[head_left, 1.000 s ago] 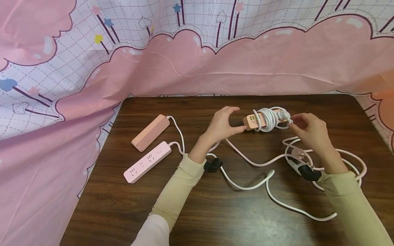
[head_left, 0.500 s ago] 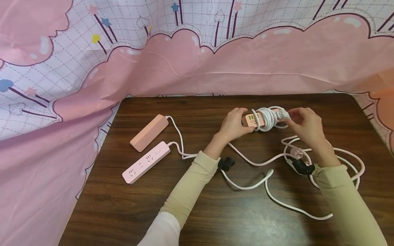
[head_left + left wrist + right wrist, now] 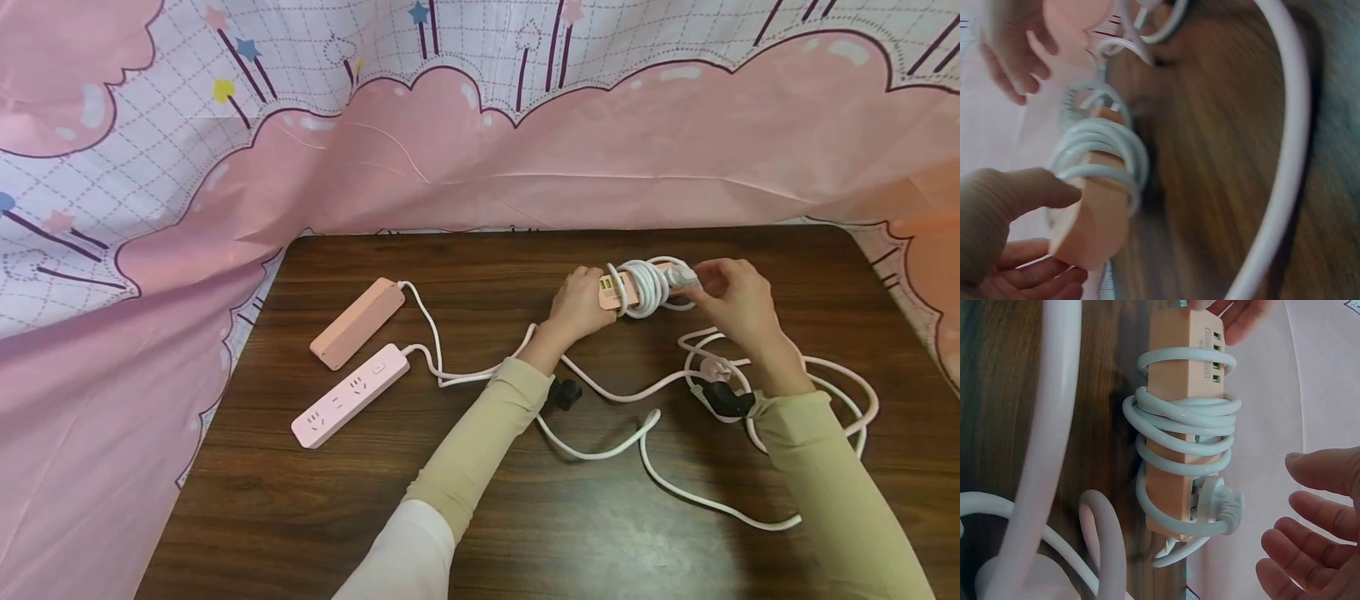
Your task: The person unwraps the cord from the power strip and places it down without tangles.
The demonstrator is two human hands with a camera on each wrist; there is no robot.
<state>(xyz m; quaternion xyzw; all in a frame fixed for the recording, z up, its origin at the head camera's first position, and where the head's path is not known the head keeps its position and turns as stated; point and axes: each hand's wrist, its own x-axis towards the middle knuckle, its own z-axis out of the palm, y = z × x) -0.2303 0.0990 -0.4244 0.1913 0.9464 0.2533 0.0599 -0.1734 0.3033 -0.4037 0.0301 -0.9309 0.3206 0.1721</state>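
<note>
In the head view, a peach power strip point(image 3: 618, 292) with green USB ports lies at the back right, its white cord point(image 3: 642, 287) wound round its middle. The white plug point(image 3: 1213, 497) sits against the socket face at the strip's right end. My left hand point(image 3: 579, 302) grips the left end, thumb on one side and fingers point(image 3: 1044, 275) on the other. My right hand point(image 3: 738, 302) is by the plug end. In the right wrist view its fingers point(image 3: 1316, 519) are spread and bent a little, apart from the plug, with nothing between them.
On the left of the dark wood table point(image 3: 247, 492) lie a second peach strip point(image 3: 357, 323) and a pink power strip point(image 3: 350, 396). Their cords point(image 3: 600, 456) run loosely across the middle to a tangle on the right with a pink plug point(image 3: 716, 369). A patterned curtain point(image 3: 480, 196) hangs behind.
My left hand has moved right and taken hold of the wound strip's left end. My right hand has drawn slightly left and up, off the plug's tip. The other strips stay put.
</note>
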